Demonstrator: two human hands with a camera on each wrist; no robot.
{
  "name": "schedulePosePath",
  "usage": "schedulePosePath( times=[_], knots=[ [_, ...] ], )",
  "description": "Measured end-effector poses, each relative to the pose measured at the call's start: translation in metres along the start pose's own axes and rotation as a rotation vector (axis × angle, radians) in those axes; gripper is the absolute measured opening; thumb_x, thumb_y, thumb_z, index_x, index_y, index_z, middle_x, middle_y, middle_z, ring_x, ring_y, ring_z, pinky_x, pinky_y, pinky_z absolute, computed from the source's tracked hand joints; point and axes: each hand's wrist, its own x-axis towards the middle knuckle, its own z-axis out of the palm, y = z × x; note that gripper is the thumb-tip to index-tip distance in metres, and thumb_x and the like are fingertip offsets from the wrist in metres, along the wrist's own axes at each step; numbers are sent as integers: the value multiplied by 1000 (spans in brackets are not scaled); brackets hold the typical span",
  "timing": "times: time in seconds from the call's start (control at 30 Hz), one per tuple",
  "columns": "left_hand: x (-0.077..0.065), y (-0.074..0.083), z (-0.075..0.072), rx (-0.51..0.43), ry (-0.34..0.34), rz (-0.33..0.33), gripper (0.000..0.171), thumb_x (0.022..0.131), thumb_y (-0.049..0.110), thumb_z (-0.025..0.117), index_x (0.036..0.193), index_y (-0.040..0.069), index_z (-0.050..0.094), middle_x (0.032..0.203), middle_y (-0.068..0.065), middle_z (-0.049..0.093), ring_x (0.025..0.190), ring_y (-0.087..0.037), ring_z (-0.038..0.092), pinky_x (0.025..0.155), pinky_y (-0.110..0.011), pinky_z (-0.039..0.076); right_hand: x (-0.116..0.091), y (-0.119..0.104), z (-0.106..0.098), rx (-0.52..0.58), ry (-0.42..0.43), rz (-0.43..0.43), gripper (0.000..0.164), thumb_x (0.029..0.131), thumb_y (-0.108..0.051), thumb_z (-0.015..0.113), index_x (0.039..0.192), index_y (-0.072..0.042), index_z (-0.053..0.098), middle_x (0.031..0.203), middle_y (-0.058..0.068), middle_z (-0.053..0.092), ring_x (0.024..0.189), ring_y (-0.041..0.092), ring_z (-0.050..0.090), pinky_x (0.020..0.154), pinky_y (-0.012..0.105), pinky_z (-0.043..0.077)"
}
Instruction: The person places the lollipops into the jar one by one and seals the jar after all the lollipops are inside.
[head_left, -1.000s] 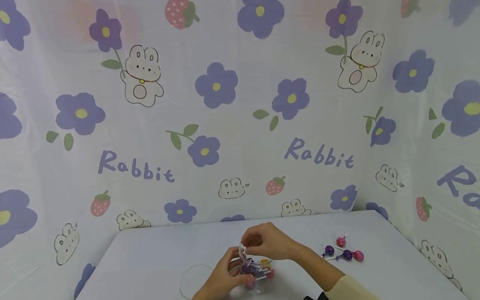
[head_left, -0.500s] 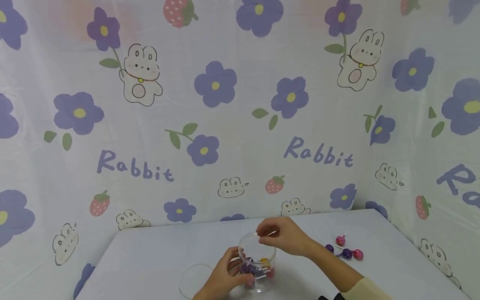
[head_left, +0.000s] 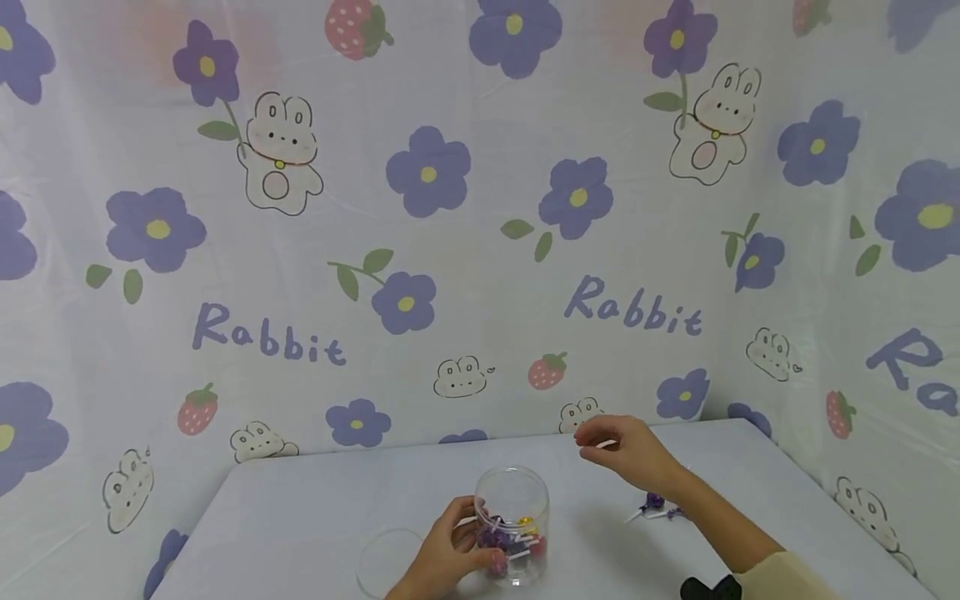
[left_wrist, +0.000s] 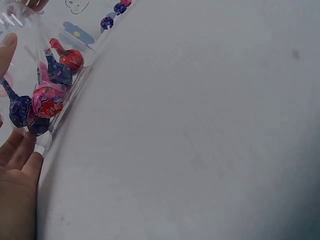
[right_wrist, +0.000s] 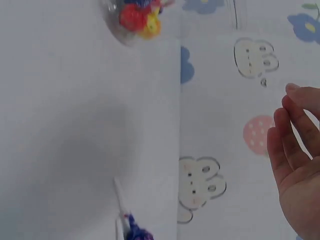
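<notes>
A clear plastic jar (head_left: 536,500) stands on the table with several wrapped lollipops (left_wrist: 49,100) in purple, pink, red and yellow inside it. My left hand (head_left: 447,550) grips the jar's left side, fingers behind and thumb in front. Up and to the right of the jar, my right hand (head_left: 628,452) hovers over the table with loosely bent fingers and nothing between them. Below its wrist lie loose purple lollipops (head_left: 654,502), partly hidden by the forearm. In the right wrist view a purple lollipop (right_wrist: 137,234) shows at the bottom edge, its white stick pointing up.
A clear round lid (head_left: 390,562) lies flat on the white table (head_left: 315,508), left of the left hand. Behind the table hangs a cloth backdrop (head_left: 480,250) printed with flowers and rabbits. A black object (head_left: 711,588) sits by the right sleeve.
My right hand has left the jar's mouth and moved right, toward the loose lollipops, its forearm now covering some of them. The left hand has kept its grip on the jar.
</notes>
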Motion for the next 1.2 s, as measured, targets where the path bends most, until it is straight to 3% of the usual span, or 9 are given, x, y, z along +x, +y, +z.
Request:
schedulePosePath(
  times=[0.2, 0.4, 0.63, 0.77, 1.0, 1.1, 1.2],
  knots=[
    [0, -2, -1, -11, 18, -6, 74, 89, 23, 85, 145, -2, 44, 140, -19, 50, 134, -39, 51, 112, -40, 43, -6, 22, -20, -58, 52, 62, 17, 97, -2, 70, 113, -5, 73, 108, 6, 72, 102, 27, 68, 88, 39, 60],
    [0, -2, -2, -38, -1, 21, 73, 89, 19, 85, 145, -3, 43, 139, -20, 50, 133, -37, 53, 110, -32, 45, -15, 48, -47, -121, 50, 119, 19, 100, -1, 66, 118, -4, 71, 115, 10, 71, 109, 33, 66, 93, 47, 58],
    [2, 0, -2, -37, 4, 9, 74, 89, 17, 85, 145, -4, 42, 140, -21, 49, 133, -37, 53, 110, -33, 44, -32, 84, -72, -151, 62, 232, 22, 102, -1, 61, 122, 0, 69, 123, 21, 67, 117, 44, 61, 95, 57, 55],
    [2, 0, -3, -46, 1, -4, 74, 89, 16, 85, 146, -3, 43, 141, -21, 49, 134, -36, 52, 112, -36, 43, -42, 108, -77, -146, 16, 321, 25, 101, 1, 58, 124, 4, 66, 128, 27, 63, 123, 52, 53, 100, 64, 49],
    [1, 1, -2, -24, 11, -40, 72, 88, 21, 86, 145, 1, 46, 142, -19, 51, 136, -38, 51, 113, -41, 42, -62, 152, -76, -102, -65, 512, 39, 99, 2, 55, 138, 6, 57, 148, 39, 41, 135, 61, 35, 108, 74, 32],
    [1, 2, -1, -24, 9, -50, 70, 89, 21, 85, 144, 1, 47, 142, -18, 51, 136, -39, 50, 113, -40, 42, -69, 168, -73, -84, -76, 500, 41, 96, 1, 58, 137, 6, 58, 148, 40, 39, 136, 60, 33, 110, 76, 26],
    [0, 1, -1, -26, 9, -68, 69, 90, 22, 85, 144, 0, 47, 142, -17, 51, 137, -38, 49, 112, -38, 43, -72, 187, -69, -121, -73, 403, 35, 93, 0, 61, 127, 3, 66, 139, 37, 51, 131, 56, 41, 108, 74, 31]
  ],
)
